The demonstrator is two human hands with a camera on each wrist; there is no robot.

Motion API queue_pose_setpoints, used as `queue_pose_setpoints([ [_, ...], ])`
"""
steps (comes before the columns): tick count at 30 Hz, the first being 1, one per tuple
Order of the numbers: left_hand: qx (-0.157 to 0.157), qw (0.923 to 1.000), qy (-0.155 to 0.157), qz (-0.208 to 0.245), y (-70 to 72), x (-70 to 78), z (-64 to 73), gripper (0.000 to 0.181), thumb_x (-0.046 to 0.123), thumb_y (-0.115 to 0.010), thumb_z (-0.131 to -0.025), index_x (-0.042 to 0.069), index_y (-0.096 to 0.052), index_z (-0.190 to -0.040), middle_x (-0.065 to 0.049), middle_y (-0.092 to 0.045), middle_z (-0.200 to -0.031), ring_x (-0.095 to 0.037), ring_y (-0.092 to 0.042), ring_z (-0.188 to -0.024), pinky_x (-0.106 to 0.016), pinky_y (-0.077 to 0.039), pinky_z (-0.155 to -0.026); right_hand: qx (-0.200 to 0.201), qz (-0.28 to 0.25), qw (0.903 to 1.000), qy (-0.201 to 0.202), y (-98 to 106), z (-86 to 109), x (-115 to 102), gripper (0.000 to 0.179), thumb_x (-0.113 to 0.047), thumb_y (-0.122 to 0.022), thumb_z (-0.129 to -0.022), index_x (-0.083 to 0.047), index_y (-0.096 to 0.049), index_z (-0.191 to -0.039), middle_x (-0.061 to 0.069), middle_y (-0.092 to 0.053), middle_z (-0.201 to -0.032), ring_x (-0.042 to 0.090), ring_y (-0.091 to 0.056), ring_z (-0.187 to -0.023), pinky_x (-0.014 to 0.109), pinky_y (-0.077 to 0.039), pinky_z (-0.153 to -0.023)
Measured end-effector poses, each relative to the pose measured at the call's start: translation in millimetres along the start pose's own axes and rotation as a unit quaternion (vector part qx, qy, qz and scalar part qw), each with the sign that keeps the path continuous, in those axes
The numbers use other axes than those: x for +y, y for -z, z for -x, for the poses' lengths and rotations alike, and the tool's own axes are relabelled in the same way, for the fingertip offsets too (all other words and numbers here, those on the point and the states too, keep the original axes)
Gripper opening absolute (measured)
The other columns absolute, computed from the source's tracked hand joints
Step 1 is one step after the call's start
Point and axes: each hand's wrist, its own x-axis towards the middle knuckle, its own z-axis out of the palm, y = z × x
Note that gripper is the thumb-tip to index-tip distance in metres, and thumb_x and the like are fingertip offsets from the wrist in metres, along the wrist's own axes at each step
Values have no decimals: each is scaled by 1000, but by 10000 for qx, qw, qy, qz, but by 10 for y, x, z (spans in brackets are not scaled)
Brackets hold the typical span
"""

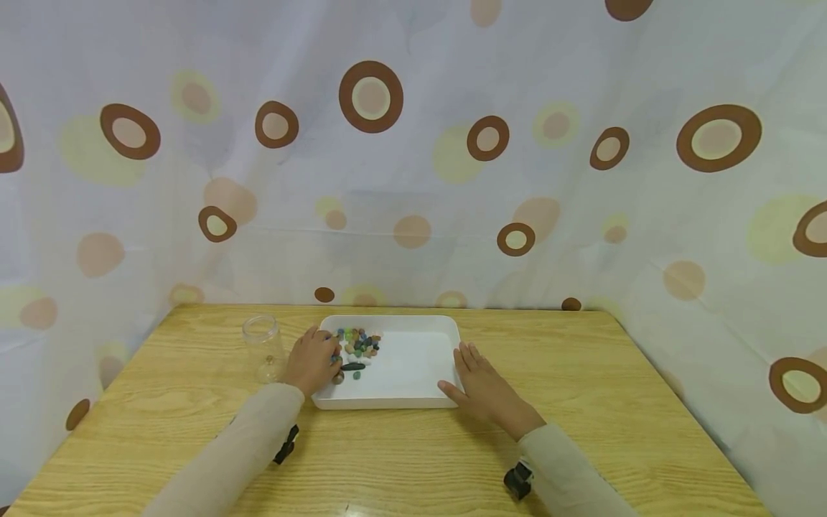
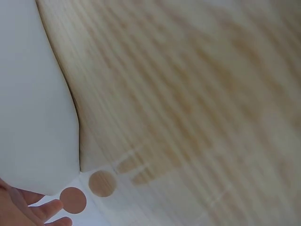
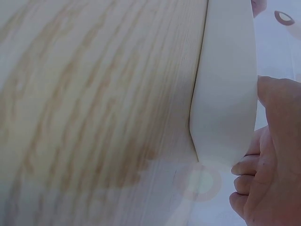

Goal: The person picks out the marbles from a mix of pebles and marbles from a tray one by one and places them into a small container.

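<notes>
A white rectangular tray (image 1: 413,403) lies on the table with small coloured pebbles (image 1: 362,345) grouped in its left part. Among them are a long dark stone (image 1: 352,366) and a green one (image 1: 357,375) nearer the front. My left hand (image 1: 312,362) reaches over the tray's left rim, its fingertips down by the pebbles and partly covering some. In the left wrist view its fingers (image 2: 47,210) extend past the tray wall. On the right rim rests my right hand (image 1: 481,384), fingers extended and thumb spread over the tray's inside.
A clear jar (image 1: 261,345) stands just left of the tray, close behind my left wrist. The wooden table (image 1: 581,402) ends at a patterned curtain (image 1: 413,179) at the back and along the sides. Dark camera mounts (image 1: 519,480) hang under both wrists.
</notes>
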Motion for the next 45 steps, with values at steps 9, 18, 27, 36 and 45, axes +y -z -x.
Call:
queue_pose_setpoints([
  [9, 42, 10000, -49, 51, -2, 13, -9, 13, 19, -73, -83, 12, -64, -77, -18, -62, -119, -39, -48, -122, -54, -43, -99, 39, 1, 10000, 38, 1, -1, -3, 77, -48, -40, -100, 10, -21, -147, 27, -13, -155, 40, -8, -145, 51, -15, -117],
  [18, 487, 9982, -240, 256, 102, 72, -26, 14, 17, -76, -81, 9, -66, -75, -21, -61, -122, -41, -49, -122, -54, -42, -101, 39, 18, 10000, 44, -2, 0, 1, 77, -48, -40, -100, 10, -21, -147, 27, -14, -155, 40, -8, -145, 52, -15, -117],
  [27, 1066, 9913, -654, 417, 404, 119, -4, 11, 13, -76, -79, 5, -69, -82, -21, -59, -123, -41, -48, -123, -53, -44, -99, -17, 33, 10000, 51, 1, 2, -6, 77, -48, -39, -100, 10, -20, -147, 28, -12, -155, 40, -7, -145, 51, -15, -117],
  [36, 1414, 9874, -630, 333, 723, -6, 24, 13, 16, -73, -82, 5, -68, -87, -22, -57, -128, -44, -43, -128, -56, -40, -102, -31, 80, 10000, 50, 19, 7, -14, 77, -49, -37, -101, 10, -19, -147, 27, -12, -156, 40, -7, -145, 51, -14, -117],
  [45, 1508, 9872, -266, 439, 1020, -257, 148, 14, 14, -70, -84, 2, -66, -90, -24, -54, -129, -47, -40, -128, -63, -40, -97, -59, 68, 10000, 19, 26, 7, -21, 78, -49, -38, -100, 9, -19, -148, 27, -12, -156, 40, -7, -145, 51, -15, -117],
])
